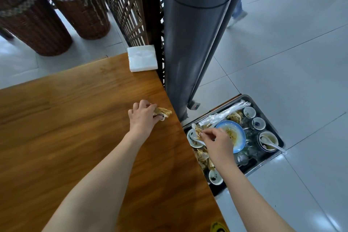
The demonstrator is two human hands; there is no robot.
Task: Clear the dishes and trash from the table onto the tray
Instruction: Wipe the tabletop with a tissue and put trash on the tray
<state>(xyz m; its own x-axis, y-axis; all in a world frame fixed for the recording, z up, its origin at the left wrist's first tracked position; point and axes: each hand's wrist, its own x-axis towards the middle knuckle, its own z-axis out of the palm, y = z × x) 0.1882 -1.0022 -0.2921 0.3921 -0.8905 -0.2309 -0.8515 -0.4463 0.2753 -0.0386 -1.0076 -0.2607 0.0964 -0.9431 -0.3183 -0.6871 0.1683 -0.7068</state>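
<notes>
My left hand (144, 117) rests on the wooden table (75, 118) near its right edge, fingers closed on a crumpled, stained napkin (164, 112). To the right and lower than the table, a metal tray (271, 124) holds a blue-rimmed plate (236, 135), several small white bowls, a white spoon (273, 144), upturned glasses, plastic wrappers (224, 114) and dirty napkins. My right hand (216, 142) hovers over the tray's left part, pinching a soiled napkin scrap (197, 130) above a small bowl (194, 140).
A white stack of napkins (142, 58) lies at the table's far right corner beside a lattice screen (128, 5). A grey pillar (192, 34) stands between table and tray. Wicker baskets (75, 2) stand at the far left on the tiled floor (291, 62).
</notes>
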